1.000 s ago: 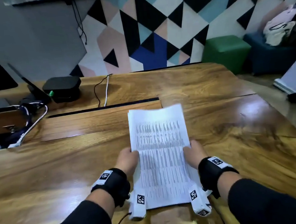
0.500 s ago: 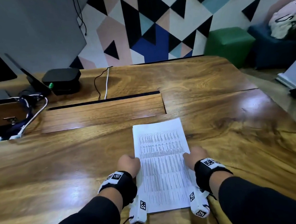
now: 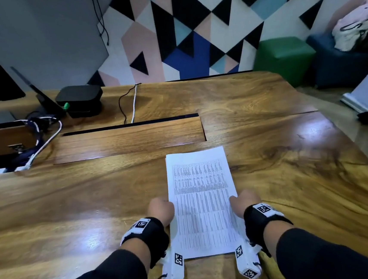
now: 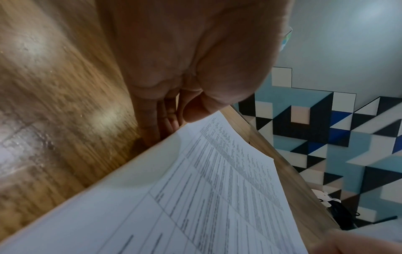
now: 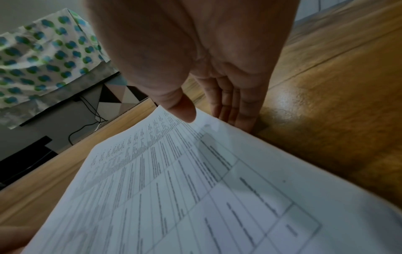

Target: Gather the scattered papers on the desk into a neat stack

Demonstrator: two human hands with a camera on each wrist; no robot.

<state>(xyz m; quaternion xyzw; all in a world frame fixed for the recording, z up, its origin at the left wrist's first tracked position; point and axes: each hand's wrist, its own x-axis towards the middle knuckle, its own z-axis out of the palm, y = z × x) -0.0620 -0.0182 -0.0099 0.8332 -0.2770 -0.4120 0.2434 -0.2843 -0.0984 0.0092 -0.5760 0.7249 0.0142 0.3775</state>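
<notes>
A stack of white printed papers [image 3: 203, 205] lies lengthwise on the wooden desk [image 3: 83, 205], just in front of me. My left hand [image 3: 160, 211] holds its left long edge and my right hand [image 3: 244, 202] holds its right long edge. In the left wrist view the thumb sits on the top sheet of the stack [image 4: 217, 197], while the left hand's [image 4: 178, 123] fingers run down beside and under the edge. The right wrist view shows the same: the right hand's [image 5: 208, 116] thumb is on the stack [image 5: 185, 189] and the fingers reach beneath it.
A black box [image 3: 80, 99], a tilted tablet and tangled cables [image 3: 43, 139] sit at the desk's back left. A recessed wooden panel [image 3: 129, 140] lies beyond the papers. The desk's edge falls away at the right, with a green pouf [image 3: 283, 55] past it.
The stack, held raised and tilted a second ago, has come down toward me and now lies flat on the desk. Both hands have stayed on its long edges.
</notes>
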